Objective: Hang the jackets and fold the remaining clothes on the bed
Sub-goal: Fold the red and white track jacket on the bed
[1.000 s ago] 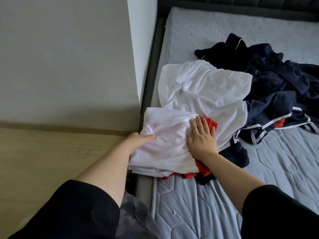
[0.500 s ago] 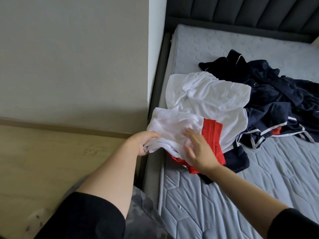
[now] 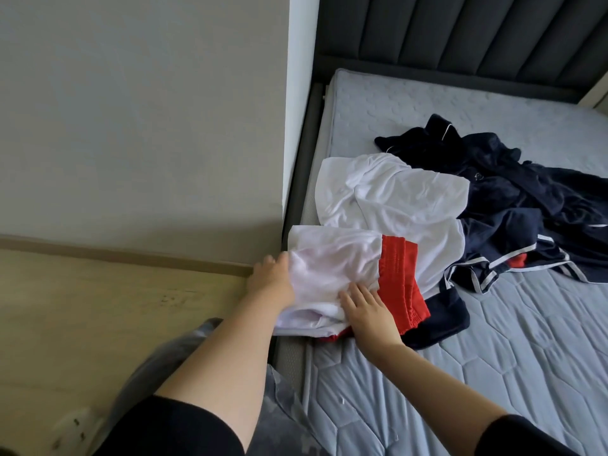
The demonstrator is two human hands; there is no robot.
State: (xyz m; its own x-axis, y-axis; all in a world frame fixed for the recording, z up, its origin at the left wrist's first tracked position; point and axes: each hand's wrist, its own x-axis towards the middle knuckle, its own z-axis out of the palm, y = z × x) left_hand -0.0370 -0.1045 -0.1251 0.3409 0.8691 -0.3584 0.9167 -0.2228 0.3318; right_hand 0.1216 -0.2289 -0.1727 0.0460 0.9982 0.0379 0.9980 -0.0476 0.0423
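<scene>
A folded white garment (image 3: 332, 268) lies on a red garment (image 3: 399, 278) at the bed's near left edge. My left hand (image 3: 271, 281) grips the white garment's left side, its fingers hidden under the cloth. The fingers of my right hand (image 3: 367, 309) curl into its near edge. Behind them lies a loose white shirt (image 3: 391, 195). A heap of navy jackets with white stripes (image 3: 513, 192) spreads to the right. A dark navy piece (image 3: 447, 320) pokes out under the red garment.
The grey quilted mattress (image 3: 493, 350) runs to a dark padded headboard (image 3: 460, 34). A grey wall (image 3: 141, 120) and a wooden floor (image 3: 98, 307) lie to the left of the bed frame (image 3: 301, 179).
My right hand has slid from the top of the white garment down to its near edge. The folded bundle has been gathered and shifted slightly. The view has tilted up toward the headboard.
</scene>
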